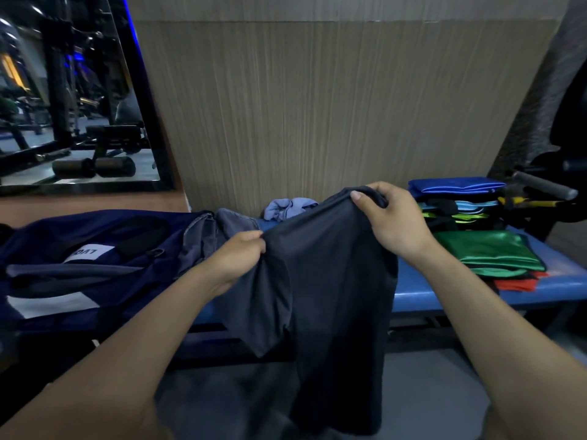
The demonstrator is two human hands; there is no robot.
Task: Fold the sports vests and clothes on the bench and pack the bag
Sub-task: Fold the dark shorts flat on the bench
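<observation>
Both hands — left hand (244,252), right hand (386,217) — pinch the dark shirt (330,281) up, probably to square it for folding.

Your open lane: bare blue table (413,290) strip between hanging dark shirt (327,281) and folded vest stack (460,204). Navy bag (95,249) blocks left end. Crumpled grey clothes (219,230) and light-blue garment (289,208) crowd back edge. Wall panel (317,106) closes rear.
</observation>
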